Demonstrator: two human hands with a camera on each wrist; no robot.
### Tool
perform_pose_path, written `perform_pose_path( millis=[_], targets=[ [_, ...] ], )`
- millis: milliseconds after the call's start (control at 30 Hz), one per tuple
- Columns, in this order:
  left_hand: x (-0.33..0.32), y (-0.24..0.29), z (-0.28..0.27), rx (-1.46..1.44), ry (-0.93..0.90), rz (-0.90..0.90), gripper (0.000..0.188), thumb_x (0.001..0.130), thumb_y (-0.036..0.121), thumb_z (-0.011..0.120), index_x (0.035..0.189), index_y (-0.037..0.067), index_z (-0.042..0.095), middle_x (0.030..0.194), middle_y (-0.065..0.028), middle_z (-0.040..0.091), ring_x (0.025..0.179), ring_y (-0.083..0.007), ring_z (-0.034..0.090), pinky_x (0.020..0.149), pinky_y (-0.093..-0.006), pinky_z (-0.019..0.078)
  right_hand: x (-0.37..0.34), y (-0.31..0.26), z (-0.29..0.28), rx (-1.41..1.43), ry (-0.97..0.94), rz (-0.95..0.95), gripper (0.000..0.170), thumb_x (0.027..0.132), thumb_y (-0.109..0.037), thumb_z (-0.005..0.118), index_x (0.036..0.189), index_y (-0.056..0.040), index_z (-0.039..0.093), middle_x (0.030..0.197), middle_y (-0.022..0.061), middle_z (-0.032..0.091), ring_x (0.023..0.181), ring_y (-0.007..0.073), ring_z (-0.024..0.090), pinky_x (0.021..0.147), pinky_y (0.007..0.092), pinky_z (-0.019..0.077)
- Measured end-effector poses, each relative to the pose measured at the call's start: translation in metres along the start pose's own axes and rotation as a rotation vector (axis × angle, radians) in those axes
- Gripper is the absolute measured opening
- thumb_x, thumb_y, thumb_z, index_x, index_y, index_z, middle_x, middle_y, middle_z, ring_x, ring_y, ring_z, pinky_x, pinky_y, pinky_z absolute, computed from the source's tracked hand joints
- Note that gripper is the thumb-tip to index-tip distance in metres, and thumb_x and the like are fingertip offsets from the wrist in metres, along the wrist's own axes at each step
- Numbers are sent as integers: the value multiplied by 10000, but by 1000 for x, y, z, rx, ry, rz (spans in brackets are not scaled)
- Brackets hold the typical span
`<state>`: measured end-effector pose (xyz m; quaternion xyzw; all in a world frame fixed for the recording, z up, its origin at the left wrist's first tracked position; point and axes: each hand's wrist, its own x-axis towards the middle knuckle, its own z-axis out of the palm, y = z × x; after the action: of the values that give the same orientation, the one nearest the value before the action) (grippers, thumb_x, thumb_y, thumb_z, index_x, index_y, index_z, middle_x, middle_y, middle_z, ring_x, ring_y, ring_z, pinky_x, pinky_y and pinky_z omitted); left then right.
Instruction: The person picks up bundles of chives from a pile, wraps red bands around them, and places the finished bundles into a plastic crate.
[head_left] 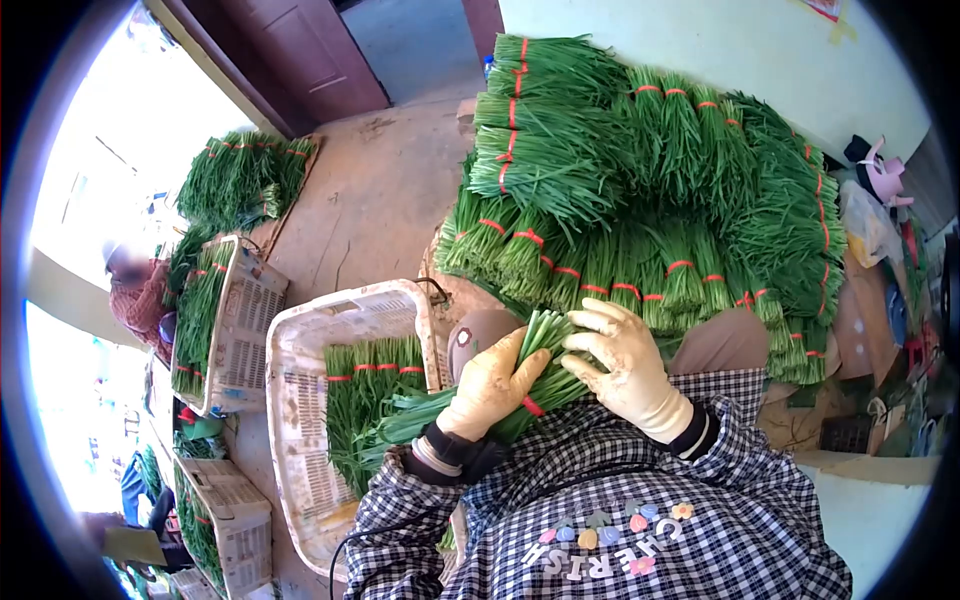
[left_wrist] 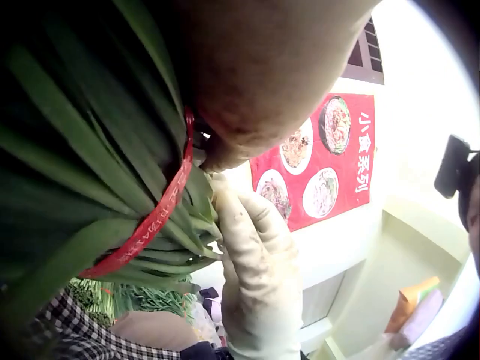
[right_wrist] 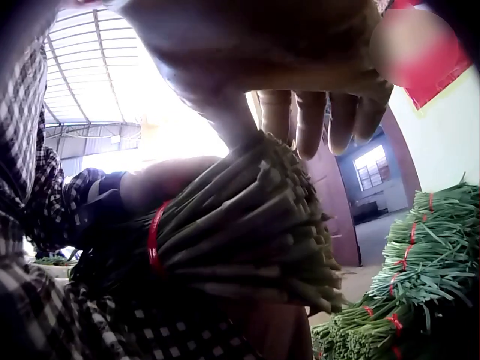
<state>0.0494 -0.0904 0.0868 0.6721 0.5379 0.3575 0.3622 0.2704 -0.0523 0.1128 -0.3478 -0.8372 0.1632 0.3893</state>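
Note:
A bundle of garlic chives (head_left: 545,375), tied with a red band (head_left: 532,406), lies across my lap with its cut ends up and its leaves toward the left. My left hand (head_left: 490,390), in a pale, soiled glove, grips the bundle with the thumb across the stems. My gloved right hand (head_left: 625,375) is at the cut ends, fingers spread and only loosely bent. In the right wrist view its fingers (right_wrist: 307,124) reach over the stem ends of the bundle (right_wrist: 247,217). The left wrist view has the red band (left_wrist: 154,221) close up around the leaves.
A white plastic crate (head_left: 285,400) on my left holds several banded bundles. Ahead rises a large stack of banded chives (head_left: 560,150) against the wall. More filled crates (head_left: 245,310) stand farther left, near another person (head_left: 140,300). A purplish door (head_left: 310,60) is at the back.

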Motion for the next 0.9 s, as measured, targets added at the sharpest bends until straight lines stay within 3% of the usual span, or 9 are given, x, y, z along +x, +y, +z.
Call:
perform_pose_path(
  millis=[100,333,433,667,767,833,900],
  targets=[
    [0,-5,5,73,43,29,380,1015,264,681,1316,33,647,1043,-224,737,953,-399,727,808,-438,574,-5,-4,6,-89,-6,-77,217,764,-160,827,942,-67,746,1222,155,694,1265,387,587,1076,505,477],
    [4,-12,8,76,69,51,343,1018,270,676,1252,20,658,986,-237,727,884,-414,717,748,-454,570,10,-10,7,-270,-204,-80,188,762,-187,799,858,-32,756,1287,214,682,1321,383,558,1105,495,458],
    [2,-1,5,127,46,41,370,1019,278,671,1276,12,652,1010,-244,729,899,-411,721,757,-446,574,11,-2,11,-197,-301,13,183,764,-188,798,832,-25,752,1306,214,679,1340,393,546,1126,500,443],
    [-2,1,4,245,37,-18,441,1008,308,672,1345,26,632,1056,-239,736,944,-410,725,799,-454,581,3,4,22,-133,-293,4,157,761,-174,790,834,-38,761,1324,251,661,1370,404,524,1149,501,435],
    [-3,8,2,251,32,-36,451,1007,313,672,1351,25,628,1055,-233,738,947,-408,725,806,-457,582,0,5,27,-36,-177,53,127,745,-160,780,773,-46,731,1302,260,672,1359,401,541,1139,495,453],
    [-5,10,5,295,28,-40,451,1007,311,671,1353,24,627,1053,-232,739,948,-406,726,808,-455,582,1,10,25,36,-306,86,98,736,-128,752,717,-52,693,1252,240,705,1316,401,583,1128,490,468],
    [-6,9,7,328,51,8,441,1009,299,667,1356,30,627,1058,-236,738,954,-408,726,814,-457,581,2,9,23,-1,-303,59,93,730,-117,741,701,-55,678,1202,225,725,1288,400,605,1112,484,485]
  ],
)
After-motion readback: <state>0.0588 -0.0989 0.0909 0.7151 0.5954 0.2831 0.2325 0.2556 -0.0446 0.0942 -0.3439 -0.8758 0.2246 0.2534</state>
